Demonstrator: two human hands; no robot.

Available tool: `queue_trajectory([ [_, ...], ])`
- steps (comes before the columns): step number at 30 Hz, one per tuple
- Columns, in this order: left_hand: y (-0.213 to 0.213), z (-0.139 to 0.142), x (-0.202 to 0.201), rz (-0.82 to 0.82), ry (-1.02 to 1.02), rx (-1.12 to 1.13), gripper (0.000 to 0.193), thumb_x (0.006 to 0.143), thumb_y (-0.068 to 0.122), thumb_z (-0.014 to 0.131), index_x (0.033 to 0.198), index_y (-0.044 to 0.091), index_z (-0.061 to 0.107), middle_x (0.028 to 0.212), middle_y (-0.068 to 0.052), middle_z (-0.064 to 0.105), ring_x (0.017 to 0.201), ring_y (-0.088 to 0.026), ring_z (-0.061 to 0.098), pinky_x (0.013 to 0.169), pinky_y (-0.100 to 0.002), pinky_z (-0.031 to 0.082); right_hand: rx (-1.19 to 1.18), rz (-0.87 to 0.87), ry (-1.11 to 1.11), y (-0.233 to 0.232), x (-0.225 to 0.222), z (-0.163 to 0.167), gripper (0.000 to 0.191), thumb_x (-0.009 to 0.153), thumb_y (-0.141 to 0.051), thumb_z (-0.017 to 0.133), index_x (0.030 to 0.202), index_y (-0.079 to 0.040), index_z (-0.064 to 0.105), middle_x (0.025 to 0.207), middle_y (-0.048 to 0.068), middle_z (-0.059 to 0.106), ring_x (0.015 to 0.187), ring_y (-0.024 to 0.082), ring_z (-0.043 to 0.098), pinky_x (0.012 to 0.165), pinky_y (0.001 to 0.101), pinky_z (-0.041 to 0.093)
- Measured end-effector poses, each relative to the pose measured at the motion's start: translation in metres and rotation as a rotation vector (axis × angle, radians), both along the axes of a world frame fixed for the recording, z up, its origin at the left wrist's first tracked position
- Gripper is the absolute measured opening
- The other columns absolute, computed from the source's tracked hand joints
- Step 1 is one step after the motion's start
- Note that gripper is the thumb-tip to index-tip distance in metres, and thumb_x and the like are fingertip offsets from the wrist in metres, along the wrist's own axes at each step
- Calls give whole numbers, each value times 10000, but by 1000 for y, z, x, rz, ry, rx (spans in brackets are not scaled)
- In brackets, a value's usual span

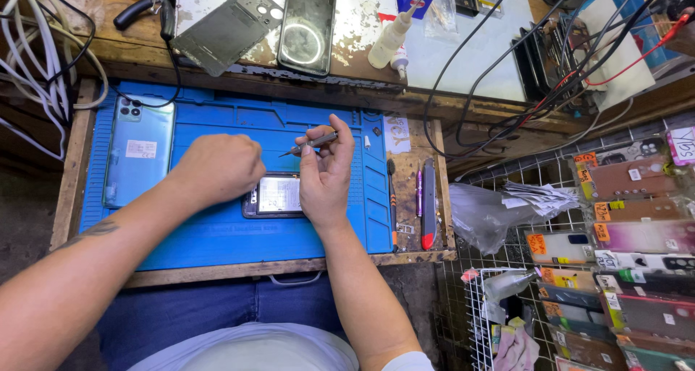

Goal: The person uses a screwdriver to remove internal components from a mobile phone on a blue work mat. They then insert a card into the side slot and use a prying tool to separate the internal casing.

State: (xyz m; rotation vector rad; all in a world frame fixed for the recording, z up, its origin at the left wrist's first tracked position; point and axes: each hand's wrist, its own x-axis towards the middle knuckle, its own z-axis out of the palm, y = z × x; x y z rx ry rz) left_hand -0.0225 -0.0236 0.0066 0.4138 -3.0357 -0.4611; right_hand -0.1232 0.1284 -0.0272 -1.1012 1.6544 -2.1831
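Opened phone (pixel 279 195) lying flat mid blue mat (pixel 217 233), pale inner panel showing, its left end hidden under the fisted left hand (pixel 216 170), right hand (pixel 326 170) pinching slim tweezers (pixel 310 144) just above it, tips too small to read

Counts on and around the workbench

Two hands, one pair of tweezers (pixel 310 144), one opened phone (pixel 275 196), one light blue back cover (pixel 139 151), one dark back cover (pixel 226 31), one black phone (pixel 308 26), one white squeeze bottle (pixel 391 39), one blue mat (pixel 217 233).
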Motion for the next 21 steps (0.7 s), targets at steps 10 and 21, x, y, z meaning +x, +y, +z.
queue_trajectory([
  [10, -5, 5, 18, -314, 107, -148, 105, 821, 142, 604, 817, 69, 678, 873, -103, 659, 877, -303, 678, 779, -447, 547, 25, -10, 27, 0, 1, 1, 598, 1029, 109, 504, 1557, -62, 281, 1250, 112, 512, 1116, 184, 601, 994, 352, 558],
  [21, 16, 14, 10, -500, 26, -534, 123, 833, 178, 604, 815, 88, 687, 826, -60, 652, 824, -231, 671, 679, -365, 528, 16, -22, 8, 0, 1, 1, 586, 1031, 114, 504, 1548, -55, 286, 1241, 113, 518, 1104, 183, 605, 975, 357, 575],
])
